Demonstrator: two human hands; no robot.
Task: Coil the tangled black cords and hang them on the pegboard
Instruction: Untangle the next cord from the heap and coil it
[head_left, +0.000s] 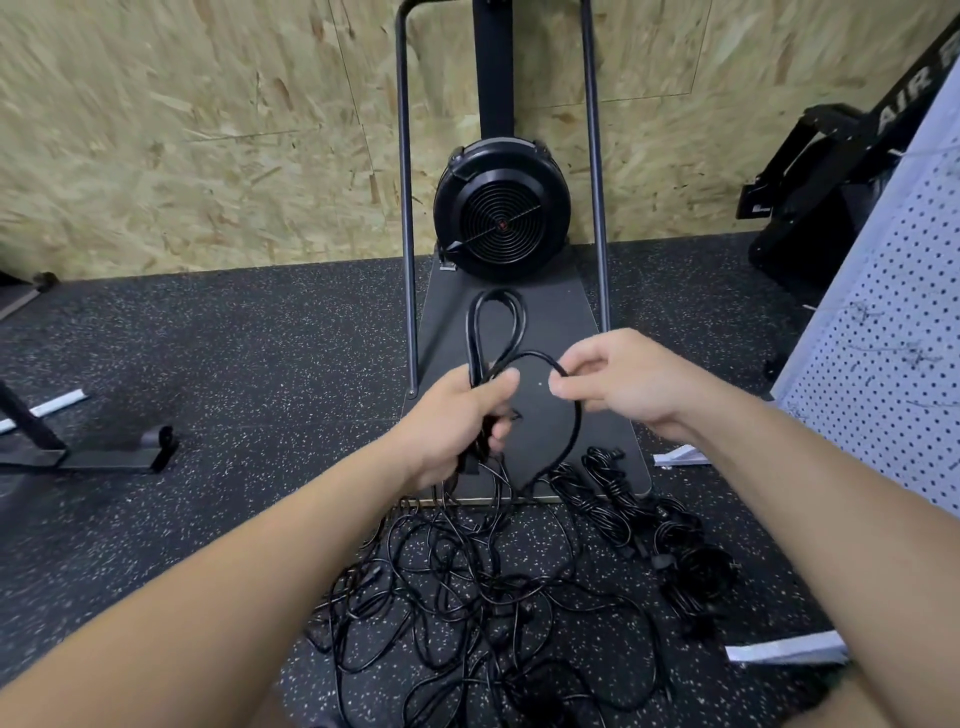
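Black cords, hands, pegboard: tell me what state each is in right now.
Black cord in hand: partly coiled, loops upright.
Tangled black cords: loose pile on floor.
Bundled black cords: coiled, on floor.
Left hand: grips loops.
Right hand: pinches cord.
White pegboard: no cords hung.

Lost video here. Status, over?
Left hand grips cord loops. Right hand pinches next loop. Tangled pile on floor. Pegboard right, nothing blocking.

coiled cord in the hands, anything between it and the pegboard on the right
Nothing visible blocks it. The coiled cord sits in the left hand, the right hand pinching its loop; the pegboard stands open to the right.
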